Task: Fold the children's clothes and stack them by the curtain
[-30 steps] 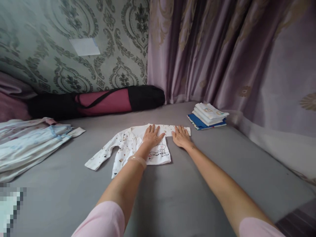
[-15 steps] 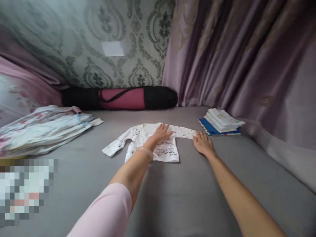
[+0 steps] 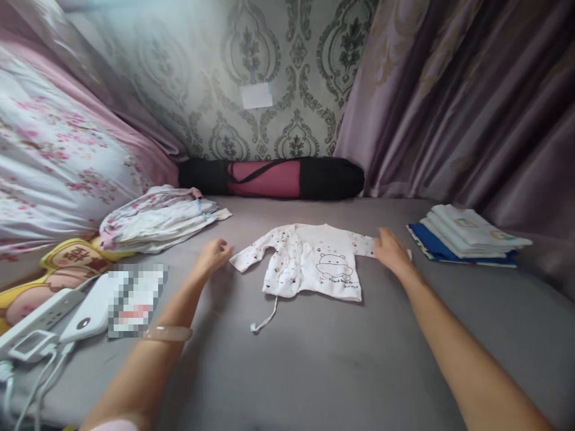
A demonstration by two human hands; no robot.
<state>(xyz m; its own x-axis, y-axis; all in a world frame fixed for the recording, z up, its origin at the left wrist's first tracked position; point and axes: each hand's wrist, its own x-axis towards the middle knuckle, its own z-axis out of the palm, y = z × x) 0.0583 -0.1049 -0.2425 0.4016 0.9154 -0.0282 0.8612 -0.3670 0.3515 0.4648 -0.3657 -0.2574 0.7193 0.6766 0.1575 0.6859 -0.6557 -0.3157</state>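
Note:
A small white baby shirt (image 3: 317, 263) with speckles and a printed animal lies flat on the grey bed sheet (image 3: 314, 359), sleeves spread, a tie string trailing toward me. My left hand (image 3: 213, 254) is at the tip of the shirt's left sleeve, fingers curled at the cuff; whether it pinches the cloth is unclear. My right hand (image 3: 390, 251) rests on the end of the right sleeve, fingers bent over it.
Folded clothes (image 3: 467, 234) are stacked at the right by the purple curtain (image 3: 471, 108). A black and pink roll bag (image 3: 274, 178) lies along the wall. Loose garments (image 3: 157, 218), a floral pillow (image 3: 54, 161), a power strip (image 3: 36, 317) and chargers sit at the left.
My left hand left the shirt's chest and moved out to the left sleeve tip; my right hand slid out along the right sleeve. The view swung left, showing the pillow and power strip.

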